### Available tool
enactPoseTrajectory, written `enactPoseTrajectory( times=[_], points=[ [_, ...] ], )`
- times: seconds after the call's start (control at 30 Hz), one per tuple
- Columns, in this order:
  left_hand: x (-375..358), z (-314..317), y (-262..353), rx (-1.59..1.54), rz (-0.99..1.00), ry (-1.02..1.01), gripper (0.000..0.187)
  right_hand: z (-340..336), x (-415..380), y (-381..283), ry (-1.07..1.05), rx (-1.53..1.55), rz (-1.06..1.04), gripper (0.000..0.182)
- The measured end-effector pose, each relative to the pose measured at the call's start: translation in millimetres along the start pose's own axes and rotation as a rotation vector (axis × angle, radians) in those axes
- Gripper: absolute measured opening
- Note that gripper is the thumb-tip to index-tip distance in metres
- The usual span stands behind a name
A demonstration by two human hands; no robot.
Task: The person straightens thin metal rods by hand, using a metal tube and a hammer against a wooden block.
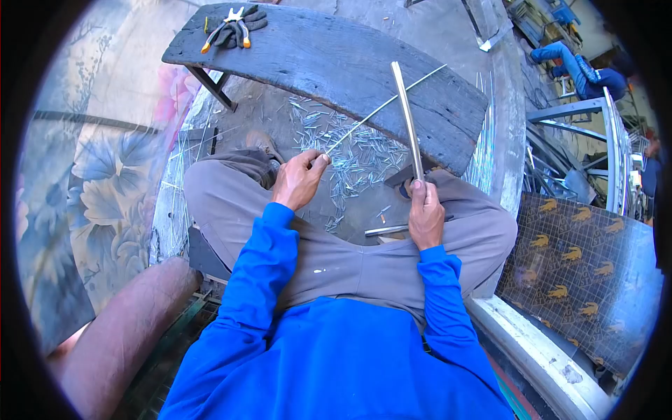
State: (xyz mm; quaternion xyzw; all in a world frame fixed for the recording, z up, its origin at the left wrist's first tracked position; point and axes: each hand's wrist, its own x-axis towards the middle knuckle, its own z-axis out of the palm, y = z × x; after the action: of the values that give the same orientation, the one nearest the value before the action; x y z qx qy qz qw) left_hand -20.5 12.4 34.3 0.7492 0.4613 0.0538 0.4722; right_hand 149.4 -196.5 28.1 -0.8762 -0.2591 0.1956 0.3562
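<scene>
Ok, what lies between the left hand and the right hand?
In the head view, short thin pieces lie scattered on the floor below, between the left hand and right hand.

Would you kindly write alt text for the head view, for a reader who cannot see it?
A seated person in a blue top holds a thin rod in the left hand and a metal bar in the right hand, before a dark bench. Short pieces litter the floor; pliers rest on dark gloves on the bench.

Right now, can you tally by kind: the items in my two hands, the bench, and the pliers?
Thin rod: 1, left hand
Metal bar: 1, right hand
Pliers: 1
Bench: 1
Total: 4
</scene>
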Motion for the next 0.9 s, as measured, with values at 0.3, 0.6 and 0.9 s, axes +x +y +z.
enactPoseTrajectory(
  times=[0.3,0.6,0.9],
  points=[
    [-0.6,5.9,-6.4,-0.043,0.032,-0.044,0.034,2.6,5.2,13.5,-0.065,-0.003,0.048,0.044],
    [-0.4,5.8,-1.9,-0.137,0.007,-0.207,0.032,-3.4,9.8,9.0,0.076,0.162,0.075,0.043],
    [3.6,36.1,-0.8,-0.69,-0.28,-0.447,0.019,-3.8,10.9,10.3,0.062,0.186,0.084,0.043]
  ],
)
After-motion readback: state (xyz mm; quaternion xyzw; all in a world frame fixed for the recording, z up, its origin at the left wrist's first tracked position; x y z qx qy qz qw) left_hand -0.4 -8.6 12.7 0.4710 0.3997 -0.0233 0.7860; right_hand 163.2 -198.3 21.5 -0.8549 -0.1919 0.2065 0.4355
